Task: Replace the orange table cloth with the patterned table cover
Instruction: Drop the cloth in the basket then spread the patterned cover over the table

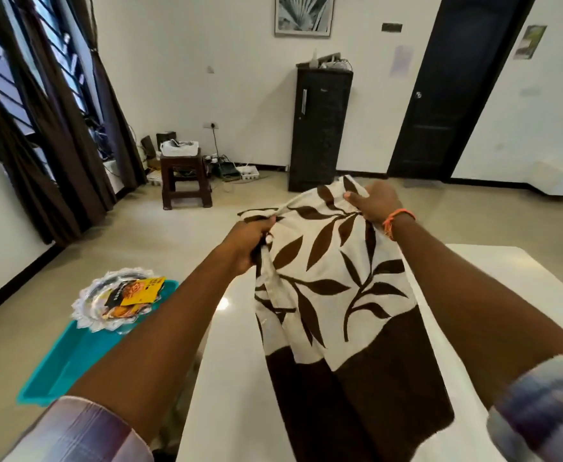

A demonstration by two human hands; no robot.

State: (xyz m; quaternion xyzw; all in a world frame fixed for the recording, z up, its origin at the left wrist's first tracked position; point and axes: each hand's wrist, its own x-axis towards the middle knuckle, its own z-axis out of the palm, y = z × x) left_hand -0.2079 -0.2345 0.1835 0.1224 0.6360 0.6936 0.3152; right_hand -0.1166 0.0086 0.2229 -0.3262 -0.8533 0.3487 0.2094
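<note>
The patterned table cover [326,278] is cream with brown leaves and a wide dark brown band. It is held up above the bare white table [240,378], still partly folded, its brown end draping onto the tabletop. My left hand [251,243] grips its left edge in a fist. My right hand [375,201] pinches the far top edge; an orange thread band sits on that wrist. No orange table cloth is in view.
A teal tray [73,358] stands left of the table, carrying a glass dish [116,301] with snack packets. Farther off are a brown stool [185,180], a dark cabinet [320,128], cables on the floor and a dark door [453,88].
</note>
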